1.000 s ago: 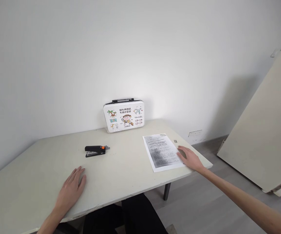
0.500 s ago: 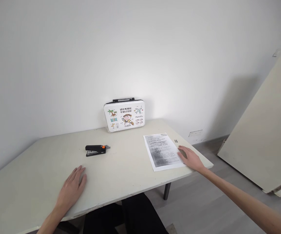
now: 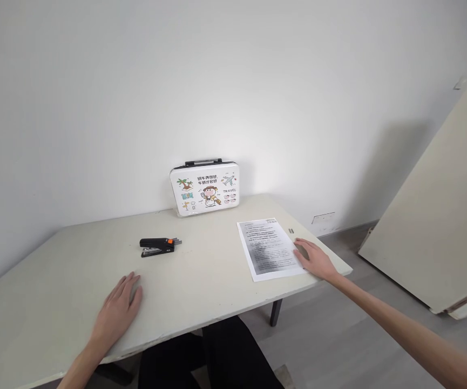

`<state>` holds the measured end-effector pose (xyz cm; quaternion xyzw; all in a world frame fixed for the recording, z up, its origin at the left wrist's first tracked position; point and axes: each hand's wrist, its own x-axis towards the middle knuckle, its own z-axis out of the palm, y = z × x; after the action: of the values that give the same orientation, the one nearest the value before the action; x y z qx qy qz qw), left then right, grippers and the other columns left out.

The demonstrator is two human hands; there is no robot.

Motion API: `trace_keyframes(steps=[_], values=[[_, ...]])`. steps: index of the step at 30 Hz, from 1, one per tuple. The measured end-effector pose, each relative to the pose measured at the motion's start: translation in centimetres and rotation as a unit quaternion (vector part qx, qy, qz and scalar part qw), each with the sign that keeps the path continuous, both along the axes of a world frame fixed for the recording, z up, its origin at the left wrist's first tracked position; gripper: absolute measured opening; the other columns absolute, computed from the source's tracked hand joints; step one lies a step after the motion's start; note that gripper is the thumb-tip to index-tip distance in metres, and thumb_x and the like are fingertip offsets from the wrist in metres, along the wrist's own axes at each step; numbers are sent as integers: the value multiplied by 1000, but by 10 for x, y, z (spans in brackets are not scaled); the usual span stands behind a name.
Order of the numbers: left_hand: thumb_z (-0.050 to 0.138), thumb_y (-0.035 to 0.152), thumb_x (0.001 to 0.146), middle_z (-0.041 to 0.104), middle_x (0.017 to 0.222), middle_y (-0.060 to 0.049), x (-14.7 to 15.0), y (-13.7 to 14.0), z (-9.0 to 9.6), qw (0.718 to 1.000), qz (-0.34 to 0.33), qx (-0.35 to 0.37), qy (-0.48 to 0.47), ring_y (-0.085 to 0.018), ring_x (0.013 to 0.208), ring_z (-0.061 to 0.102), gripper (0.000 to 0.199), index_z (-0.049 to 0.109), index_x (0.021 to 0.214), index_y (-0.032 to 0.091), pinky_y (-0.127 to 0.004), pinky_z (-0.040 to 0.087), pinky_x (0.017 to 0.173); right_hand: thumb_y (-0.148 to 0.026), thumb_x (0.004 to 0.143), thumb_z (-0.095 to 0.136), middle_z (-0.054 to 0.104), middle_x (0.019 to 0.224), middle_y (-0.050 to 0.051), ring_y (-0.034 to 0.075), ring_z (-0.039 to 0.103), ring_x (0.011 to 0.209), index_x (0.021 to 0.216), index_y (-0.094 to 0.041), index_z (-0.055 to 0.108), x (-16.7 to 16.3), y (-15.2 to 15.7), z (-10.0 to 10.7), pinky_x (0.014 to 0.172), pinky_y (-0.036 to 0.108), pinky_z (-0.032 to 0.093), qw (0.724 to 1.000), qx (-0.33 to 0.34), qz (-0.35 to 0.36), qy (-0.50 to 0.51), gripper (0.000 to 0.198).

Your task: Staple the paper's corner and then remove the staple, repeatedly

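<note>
My left hand (image 3: 117, 308) lies flat on the table (image 3: 201, 292), holding nothing, its fingers stretched out. Beyond its fingertips is a black stapler (image 3: 157, 247) with an orange part, and metal pieces stick out of its right end. My right hand (image 3: 313, 259) rests at the right edge of a printed sheet of paper (image 3: 269, 249), fingers extended, thumb apart and close to or on the sheet's margin. Just past the right fingertips sits a small strip of staples (image 3: 291, 230).
A white case (image 3: 207, 189) with cartoon prints and a black handle stands upright at the table's back, by the wall. A wall socket (image 3: 323, 218) is low on the wall to the right. Further right stands a large pale cabinet-like block (image 3: 431, 216) on the floor.
The whole view has shifted very slightly. Both hands, the stapler and the paper keep their places on the table.
</note>
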<state>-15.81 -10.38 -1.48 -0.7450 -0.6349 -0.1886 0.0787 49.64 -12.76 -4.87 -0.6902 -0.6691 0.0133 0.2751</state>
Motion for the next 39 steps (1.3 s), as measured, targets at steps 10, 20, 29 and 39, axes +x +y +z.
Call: trace_keyframes(steps=[10,20,29,39], values=[[33,48,99,55,153,-13,-1,1,-2,1000,-1,4,1,-31,146,46,58,59,138,15,-50,37,122,-49,102,39,56,153,9,31,53,140,145,-23,56,5,0,-4,113,50,47,999,9,46,-25,53],[32,47,100,56,153,-15,0,-1,-1,1000,-8,12,-1,-32,146,47,58,60,138,13,-51,38,121,-47,108,29,47,161,0,27,37,153,151,-33,54,2,-3,-4,125,52,32,988,-14,133,-77,52],[30,48,100,55,153,-15,3,-2,0,1000,-4,7,4,-33,146,47,60,60,138,12,-51,38,121,-48,109,29,41,164,-3,25,31,156,151,-36,53,-28,-16,11,128,52,27,976,-25,204,-72,50],[30,45,100,54,154,-15,9,-8,3,1000,9,-9,12,-32,148,44,59,59,139,12,-50,36,122,-47,110,31,38,166,-5,24,19,159,150,-35,53,-103,-36,40,131,52,18,948,-64,308,-49,48]])
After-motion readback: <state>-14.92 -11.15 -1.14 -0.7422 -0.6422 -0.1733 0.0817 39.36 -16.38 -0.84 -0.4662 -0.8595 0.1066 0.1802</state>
